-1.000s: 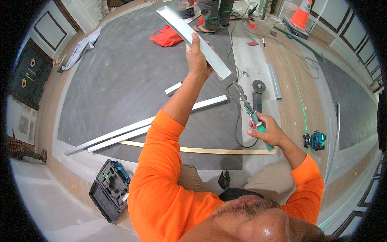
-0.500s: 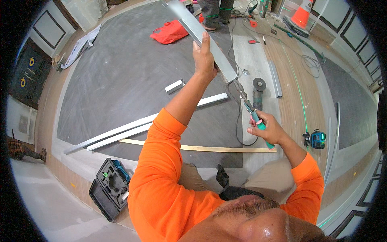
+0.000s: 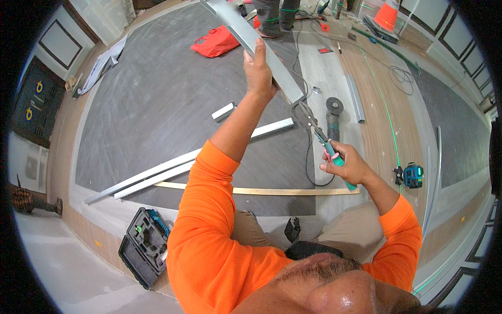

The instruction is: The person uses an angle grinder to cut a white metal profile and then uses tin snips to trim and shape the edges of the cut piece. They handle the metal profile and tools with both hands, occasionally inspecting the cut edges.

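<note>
My left hand (image 3: 259, 76) is wrapped round a long grey metal channel (image 3: 280, 75), raised at a slant, its far end running off the top of the view. In my right hand (image 3: 348, 166) is a pair of tin snips (image 3: 324, 140) with green handles. The snips' jaws are at the near end of the channel; whether they bite into the metal I cannot tell. On the floor just beyond my right hand lies an angle grinder (image 3: 333, 118). Below my left forearm, two long metal channels (image 3: 151, 170) and a short offcut (image 3: 224, 111) lie on the dark floor.
A thin wooden strip (image 3: 277, 191) crosses the floor before my knees. To the right stands a laser level (image 3: 413, 175); at left lies an open tool case (image 3: 144, 246). Farther off are a red bag (image 3: 215, 42), a traffic cone (image 3: 386, 18), cables and another person's legs (image 3: 269, 18).
The channel and my left hand have shifted slightly left and up. The snips stay at its near end, with my right hand still round the handles.
</note>
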`<control>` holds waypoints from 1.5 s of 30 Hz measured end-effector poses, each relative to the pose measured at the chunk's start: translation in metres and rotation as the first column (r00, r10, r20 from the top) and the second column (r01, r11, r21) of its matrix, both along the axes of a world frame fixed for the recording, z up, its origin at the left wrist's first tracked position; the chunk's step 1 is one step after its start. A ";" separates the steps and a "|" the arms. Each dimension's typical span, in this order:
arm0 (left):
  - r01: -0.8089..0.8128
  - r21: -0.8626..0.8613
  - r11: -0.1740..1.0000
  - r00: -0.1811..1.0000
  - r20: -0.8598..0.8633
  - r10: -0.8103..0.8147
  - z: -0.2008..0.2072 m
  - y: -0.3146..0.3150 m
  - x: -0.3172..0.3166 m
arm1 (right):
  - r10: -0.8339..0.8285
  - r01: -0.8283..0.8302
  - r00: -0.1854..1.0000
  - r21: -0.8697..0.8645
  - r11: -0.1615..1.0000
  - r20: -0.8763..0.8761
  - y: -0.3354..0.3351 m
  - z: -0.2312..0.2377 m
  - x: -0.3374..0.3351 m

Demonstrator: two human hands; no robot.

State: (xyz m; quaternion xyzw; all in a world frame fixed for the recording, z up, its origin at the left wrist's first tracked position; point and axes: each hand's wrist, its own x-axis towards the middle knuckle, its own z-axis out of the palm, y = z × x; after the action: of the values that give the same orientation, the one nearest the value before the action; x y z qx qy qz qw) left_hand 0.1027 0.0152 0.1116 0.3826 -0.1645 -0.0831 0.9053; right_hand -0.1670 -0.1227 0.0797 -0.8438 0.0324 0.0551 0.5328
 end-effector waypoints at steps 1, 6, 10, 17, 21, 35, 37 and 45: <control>0.000 0.001 1.000 1.000 -0.003 0.000 0.000 0.000 -0.001 | -0.002 0.002 1.000 0.009 1.000 0.005 0.000 0.000 0.000; 0.009 0.076 0.997 0.999 0.033 -0.012 -0.007 -0.003 -0.001 | 0.013 -0.012 1.000 0.019 1.000 -0.004 0.003 0.005 0.003; 0.018 0.091 0.996 0.998 0.057 -0.023 -0.004 -0.004 -0.006 | 0.007 -0.006 1.000 0.024 1.000 -0.015 0.003 0.005 0.002; 0.052 0.074 0.996 0.992 0.115 -0.060 -0.003 -0.003 -0.012 | -0.009 0.012 0.996 0.032 0.999 -0.088 0.005 0.013 0.000; 0.054 0.077 0.996 0.987 0.150 -0.065 -0.004 -0.003 -0.012 | -0.027 0.029 0.996 0.014 0.999 -0.090 0.007 0.020 -0.002; -0.269 0.282 0.921 0.714 0.701 -0.006 -0.011 -0.002 -0.025 | -0.051 0.054 0.983 0.011 0.998 -0.179 0.004 0.014 -0.006; -0.310 0.322 0.894 0.609 0.790 -0.074 -0.009 0.001 -0.034 | -0.040 0.047 0.977 0.029 0.998 -0.210 0.001 0.009 -0.007; -0.311 0.349 0.884 0.517 0.843 -0.151 -0.004 -0.003 -0.051 | -0.041 0.058 0.952 0.048 0.997 -0.305 0.003 0.019 -0.007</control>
State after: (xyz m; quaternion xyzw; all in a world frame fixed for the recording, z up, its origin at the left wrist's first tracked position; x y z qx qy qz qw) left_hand 0.0517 0.0123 0.1073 0.5829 -0.5431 0.1218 0.5920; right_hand -0.1744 -0.1195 0.0987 -0.8088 0.1334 0.1715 0.5465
